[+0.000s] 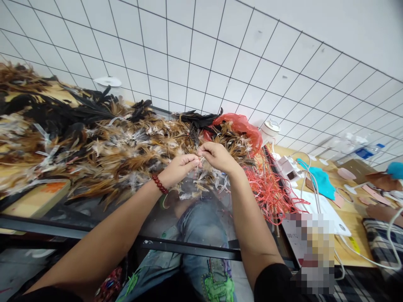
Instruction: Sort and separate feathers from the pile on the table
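Note:
My left hand (pixel 180 167) and my right hand (pixel 217 156) meet over a glass table (pixel 176 226), fingers pinched together on a small bunch of feathers (pixel 200 161) held between them. A red bead bracelet (pixel 160 183) is on my left wrist. A large heap of brown, black and white feathers (pixel 103 142) covers the table to the left and behind my hands. Loose feathers lie just below my hands.
A red plastic bag (pixel 242 126) with feathers sits behind my right hand. A tangle of red bands (pixel 270 188) lies to the right. Further right are a teal cloth (pixel 321 180), white cables and another person's hand (pixel 382 212). A white tiled wall stands behind.

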{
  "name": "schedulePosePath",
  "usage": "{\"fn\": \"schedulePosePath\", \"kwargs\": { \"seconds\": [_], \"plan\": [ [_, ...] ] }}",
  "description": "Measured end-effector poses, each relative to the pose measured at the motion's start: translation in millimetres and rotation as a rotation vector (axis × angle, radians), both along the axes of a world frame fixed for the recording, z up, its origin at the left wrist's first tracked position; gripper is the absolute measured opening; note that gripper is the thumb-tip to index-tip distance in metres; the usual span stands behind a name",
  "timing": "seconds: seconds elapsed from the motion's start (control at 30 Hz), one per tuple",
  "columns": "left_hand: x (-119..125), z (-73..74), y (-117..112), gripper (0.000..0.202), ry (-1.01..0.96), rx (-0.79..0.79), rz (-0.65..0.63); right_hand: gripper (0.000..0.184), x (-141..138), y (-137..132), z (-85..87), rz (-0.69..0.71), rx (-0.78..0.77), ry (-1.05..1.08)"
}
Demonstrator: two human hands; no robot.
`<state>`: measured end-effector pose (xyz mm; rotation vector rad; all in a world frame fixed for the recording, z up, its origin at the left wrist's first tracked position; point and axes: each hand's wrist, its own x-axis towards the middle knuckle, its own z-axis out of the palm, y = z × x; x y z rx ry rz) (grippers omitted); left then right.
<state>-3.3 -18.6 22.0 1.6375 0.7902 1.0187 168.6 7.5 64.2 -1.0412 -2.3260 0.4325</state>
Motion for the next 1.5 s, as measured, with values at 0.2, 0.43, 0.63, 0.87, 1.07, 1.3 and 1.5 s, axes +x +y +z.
{"fn": "schedulePosePath", "kwargs": {
  "seconds": [0.2, 0.43, 0.63, 0.87, 1.07, 1.3, 1.5],
  "plan": [
    [2.1, -2.9, 3.5, 0.028, -0.263, -0.157, 0.132, 0.017, -2.6, -10.1, 6.8, -0.090, -0.017, -0.107],
    [-1.4, 0.4, -0.2, 0.028, -0.457, -0.538, -0.162, 0.014, -14.5, -7.9, 1.5, -0.043, -0.030, 0.303],
    [-5.6, 6.8, -3.5, 0.018, -0.506, -0.650, -0.301, 0.017, -13.1, 2.1, -10.7, 0.051, -0.183, 0.338],
    [-2.8, 2.3, 4.9, 0.013, -0.469, -0.493, 0.021, 0.016, -3.7, -5.0, 0.9, -0.024, -0.031, -0.034],
    [1.1, -13.6, 11.3, 0.024, -0.023, -0.075, 0.408, 0.015, -16.3, -23.3, 14.9, -0.073, 0.064, -0.327],
    [1.1, -5.1, 0.1, 0.029, 0.148, 0.081, 0.035, 0.011, -7.2, -14.9, 13.2, -0.050, 0.068, -0.079],
    [5.6, -2.5, -4.5, 0.035, -0.179, -0.217, 0.063, 0.019, -13.4, -7.7, -0.7, -0.023, -0.153, 0.257]
  ]
}}
